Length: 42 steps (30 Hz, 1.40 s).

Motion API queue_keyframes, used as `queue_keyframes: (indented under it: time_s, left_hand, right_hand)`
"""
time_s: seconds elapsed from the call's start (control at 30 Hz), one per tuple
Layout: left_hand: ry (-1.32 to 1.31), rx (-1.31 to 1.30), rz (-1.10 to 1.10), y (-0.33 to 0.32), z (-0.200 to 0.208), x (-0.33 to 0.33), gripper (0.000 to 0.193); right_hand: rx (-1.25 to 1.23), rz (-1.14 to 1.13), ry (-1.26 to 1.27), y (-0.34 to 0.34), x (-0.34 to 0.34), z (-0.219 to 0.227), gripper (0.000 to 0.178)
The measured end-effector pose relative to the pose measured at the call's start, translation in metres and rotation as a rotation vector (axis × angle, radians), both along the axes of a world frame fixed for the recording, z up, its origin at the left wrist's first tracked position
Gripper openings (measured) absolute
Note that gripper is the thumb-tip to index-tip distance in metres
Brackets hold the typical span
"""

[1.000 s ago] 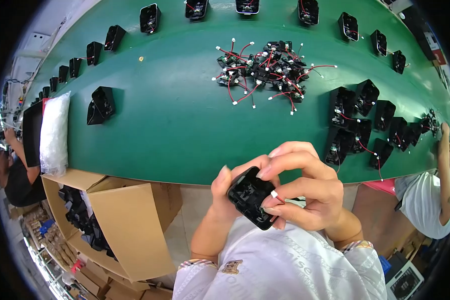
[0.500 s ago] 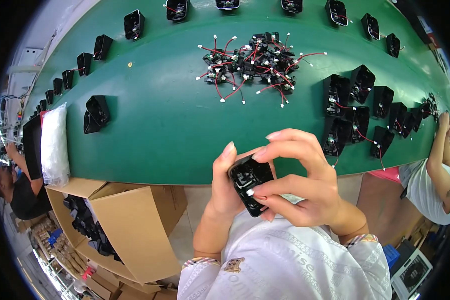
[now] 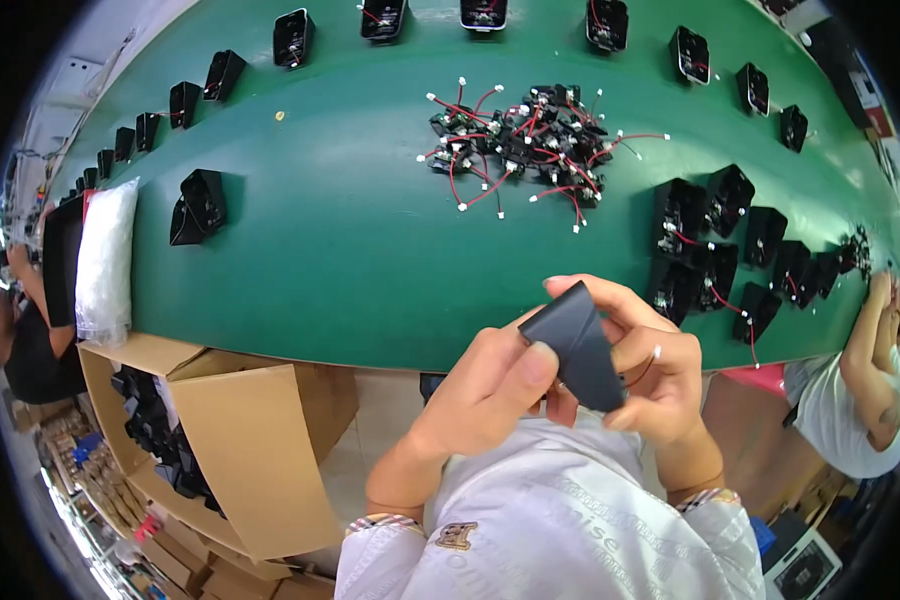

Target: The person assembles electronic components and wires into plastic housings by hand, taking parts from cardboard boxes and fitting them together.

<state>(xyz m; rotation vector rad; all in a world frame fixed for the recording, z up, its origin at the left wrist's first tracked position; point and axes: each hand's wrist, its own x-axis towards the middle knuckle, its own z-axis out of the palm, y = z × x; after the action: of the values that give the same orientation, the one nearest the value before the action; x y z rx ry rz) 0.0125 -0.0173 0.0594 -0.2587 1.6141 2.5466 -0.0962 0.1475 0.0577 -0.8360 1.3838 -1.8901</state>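
Note:
Between my two hands, just off the table's front edge, is a black plastic housing [image 3: 578, 340], its smooth outer side now facing up and its open side hidden. My left hand [image 3: 495, 385] grips it from the left, thumb pressed on the smooth face. On the other side my right hand [image 3: 662, 375] holds the right edge with curled fingers. A thin red wire with a small white connector [image 3: 657, 352] sticks out by the right fingers. Past my hands lies a heap of small black parts [image 3: 530, 140] with red and black wires ending in white plugs.
Several open black housings [image 3: 715, 240] cluster at the right, and more line the table's far edge. Two housings [image 3: 198, 207] lean together at the left, beyond a white plastic bag [image 3: 108, 265]. An open cardboard box [image 3: 240, 440] of black parts stands below. Other people sit at both sides.
The housing has been turned over, from its open inside facing up to its smooth outside. Both hands have shifted slightly right, and the right fingers have moved from its inside to its edge.

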Motion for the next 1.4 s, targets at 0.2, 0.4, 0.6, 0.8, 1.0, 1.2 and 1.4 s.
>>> queue_keyframes:
  time_s: [0.2,0.4,0.6,0.8,1.0,1.2,1.4]
  left_hand:
    - [0.048,0.229,0.034,0.004,-0.016,-0.002,0.050]
    - [0.002,0.279,0.063,-0.001,-0.023,-0.006,0.053]
    - [-0.072,0.268,0.197,0.001,-0.016,-0.009,0.050]
    - [-0.077,0.266,0.239,0.004,-0.011,-0.011,0.046]
    - [-0.078,0.322,0.232,0.004,-0.018,-0.008,0.049]
    - [-0.024,0.406,0.172,0.003,-0.014,-0.009,0.052]
    - [-0.049,0.016,0.184,0.011,-0.012,-0.006,0.064]
  right_hand:
    - [-0.053,-0.007,-0.292,-0.010,0.014,0.002,0.043]
    - [0.065,-0.051,-0.352,-0.013,0.017,0.003,0.053]
    - [0.054,-0.092,0.206,-0.009,0.015,-0.004,0.039]
    - [0.072,-0.208,0.113,-0.014,0.024,-0.008,0.039]
    - [0.049,-0.086,0.042,-0.015,0.015,-0.008,0.045]
    - [-0.036,0.013,-0.279,-0.018,0.013,0.000,0.047]
    - [0.052,-0.164,-0.078,-0.009,0.007,0.014,0.050]
